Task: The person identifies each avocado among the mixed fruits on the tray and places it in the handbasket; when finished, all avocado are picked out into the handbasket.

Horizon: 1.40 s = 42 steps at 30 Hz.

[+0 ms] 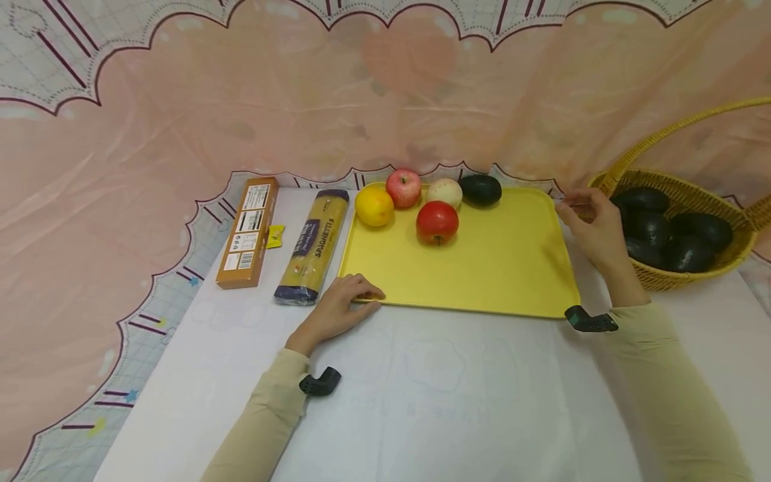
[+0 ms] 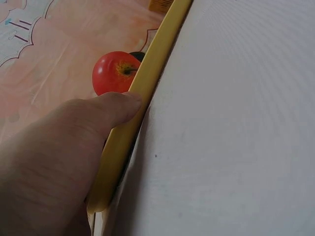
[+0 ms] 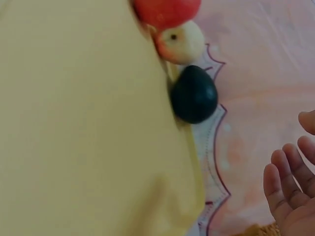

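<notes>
A yellow tray lies on the white table. At its near left corner my left hand holds the rim; in the left wrist view the thumb touches the edge, while the other fingers are mostly hidden. My right hand is by the far right corner, its fingers loosely bent; the right wrist view shows these fingers apart from the tray. Along the tray's far side are a yellow lemon-like fruit, a pinkish-red apple, a pale round fruit and a dark avocado. A red tomato-like fruit sits nearer the middle.
Left of the tray lie a spaghetti pack, a small yellow packet and a brown box. On the right stands a wicker basket with a tall handle, holding several dark avocados. A patterned pink cloth hangs behind.
</notes>
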{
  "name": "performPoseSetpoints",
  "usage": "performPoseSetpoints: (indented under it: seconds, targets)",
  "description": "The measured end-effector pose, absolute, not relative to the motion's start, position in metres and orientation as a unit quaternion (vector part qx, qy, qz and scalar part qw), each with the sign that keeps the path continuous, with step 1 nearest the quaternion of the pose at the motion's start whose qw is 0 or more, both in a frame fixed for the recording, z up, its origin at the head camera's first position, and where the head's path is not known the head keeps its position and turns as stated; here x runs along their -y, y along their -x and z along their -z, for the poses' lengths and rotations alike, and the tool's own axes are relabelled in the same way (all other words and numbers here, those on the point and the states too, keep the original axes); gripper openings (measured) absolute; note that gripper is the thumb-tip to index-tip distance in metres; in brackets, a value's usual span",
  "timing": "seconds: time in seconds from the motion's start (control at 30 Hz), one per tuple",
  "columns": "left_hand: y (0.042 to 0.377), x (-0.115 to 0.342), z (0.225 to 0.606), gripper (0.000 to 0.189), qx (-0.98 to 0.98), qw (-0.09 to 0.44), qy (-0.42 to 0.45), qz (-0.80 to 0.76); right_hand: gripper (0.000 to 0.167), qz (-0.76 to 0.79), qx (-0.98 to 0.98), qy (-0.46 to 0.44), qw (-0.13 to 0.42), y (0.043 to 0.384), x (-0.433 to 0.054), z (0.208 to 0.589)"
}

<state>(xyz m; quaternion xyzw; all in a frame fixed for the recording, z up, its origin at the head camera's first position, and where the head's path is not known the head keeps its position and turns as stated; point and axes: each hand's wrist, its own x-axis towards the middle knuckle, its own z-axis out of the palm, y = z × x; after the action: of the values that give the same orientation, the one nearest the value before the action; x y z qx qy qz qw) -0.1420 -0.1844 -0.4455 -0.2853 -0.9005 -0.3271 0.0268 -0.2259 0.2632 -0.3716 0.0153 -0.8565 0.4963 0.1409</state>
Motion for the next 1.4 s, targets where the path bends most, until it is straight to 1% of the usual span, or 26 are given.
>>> performPoseSetpoints:
  seconds: [0.13,0.33,0.47,0.67,0.83,0.97,1.23,1.3,1.4]
  targets:
    - [0.143,0.185,0.446,0.015,0.899,0.026,0.288,0.328,0.031,-0.502,0.857,-0.030,0.112,0.237,-0.249,0.376]
    - [0.143,0.184,0.446,0.014,0.896,0.034,0.295,0.331,0.042,-0.488,0.863,-0.070,0.106,0.256,-0.232,0.379]
    - [0.144,0.184,0.445,0.015,0.897,0.030,0.291,0.331,0.047,-0.457,0.881,-0.083,0.093,0.268,-0.223,0.380]
    - [0.145,0.184,0.442,0.015,0.904,0.019,0.278,0.323,0.049,-0.457,0.881,-0.092,0.081,0.289,-0.212,0.383]
    - [0.145,0.186,0.442,0.015,0.904,0.023,0.280,0.323,0.054,-0.485,0.869,-0.074,0.065,0.303,-0.200,0.389]
    - [0.144,0.187,0.443,0.015,0.902,0.029,0.280,0.328,0.062,-0.505,0.860,-0.056,0.044,0.314,-0.191,0.396]
    - [0.141,0.185,0.445,0.015,0.903,0.018,0.272,0.333,0.078,-0.540,0.842,-0.023,-0.003,0.324,-0.179,0.410]
    - [0.141,0.185,0.445,0.015,0.903,0.019,0.271,0.332,0.080,-0.554,0.833,-0.012,-0.011,0.325,-0.177,0.413]
    - [0.141,0.185,0.445,0.015,0.903,0.021,0.272,0.331,0.079,-0.569,0.822,0.003,-0.012,0.326,-0.174,0.415]
